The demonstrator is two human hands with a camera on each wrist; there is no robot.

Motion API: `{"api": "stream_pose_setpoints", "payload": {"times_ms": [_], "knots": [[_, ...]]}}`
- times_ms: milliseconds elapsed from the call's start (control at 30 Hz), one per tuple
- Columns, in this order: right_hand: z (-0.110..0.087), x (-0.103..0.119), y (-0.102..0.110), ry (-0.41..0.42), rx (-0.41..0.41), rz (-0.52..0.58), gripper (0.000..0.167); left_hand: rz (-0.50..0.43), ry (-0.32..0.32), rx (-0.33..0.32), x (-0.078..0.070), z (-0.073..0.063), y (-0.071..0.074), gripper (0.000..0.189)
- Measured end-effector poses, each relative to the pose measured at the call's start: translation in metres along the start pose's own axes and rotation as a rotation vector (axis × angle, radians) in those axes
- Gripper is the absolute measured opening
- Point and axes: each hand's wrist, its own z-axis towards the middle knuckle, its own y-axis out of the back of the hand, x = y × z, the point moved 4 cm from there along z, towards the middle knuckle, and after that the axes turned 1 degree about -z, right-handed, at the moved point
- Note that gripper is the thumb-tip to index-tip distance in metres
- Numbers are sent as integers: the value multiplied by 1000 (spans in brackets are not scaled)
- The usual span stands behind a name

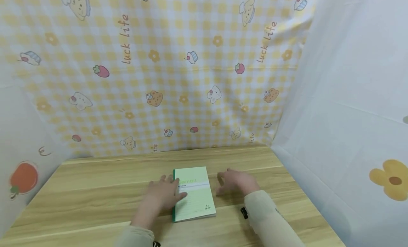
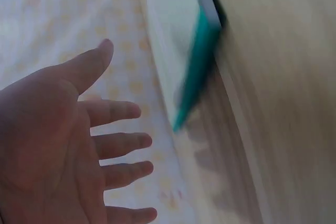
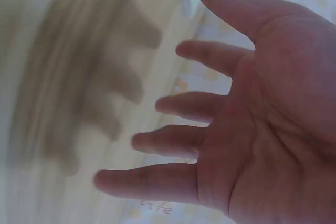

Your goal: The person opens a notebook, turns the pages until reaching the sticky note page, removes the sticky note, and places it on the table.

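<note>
Green-spined notebook (image 1: 198,199), closed, on wooden table (image 1: 83,190). Left hand (image 1: 162,194), spread, over notebook's left edge; right hand (image 1: 237,181), spread, beside its right. Neither gripping; handling apparently unstarted or finished, cannot tell.

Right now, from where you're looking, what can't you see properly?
- Head view: the pages inside the Gambit notebook, hidden by its closed front cover.
- Head view: part of its green spine, behind the left hand.
- Head view: the tiny corner print, too small to read fully.
- Left wrist view: one end of the notebook, cut off by the top edge.
- Right wrist view: most of the notebook, past the top edge.
</note>
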Motion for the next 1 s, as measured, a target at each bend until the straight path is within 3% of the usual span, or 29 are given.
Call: {"api": "stream_pose_setpoints", "payload": {"times_ms": [200, 400, 700, 1000], "knots": [[9, 6, -11, 71, -4, -78, 85, 63, -150, -39, -52, -5, -11, 78], [13, 4, -13, 67, -15, -62, 86, 127, -230, -44, -84, -3, -28, 76], [13, 1, -12, 53, 0, -30, 87, 176, -263, -46, -97, 2, -45, 64], [14, 1, -12, 62, 15, -24, 79, 190, -312, -124, -95, -10, -25, 51]]}}
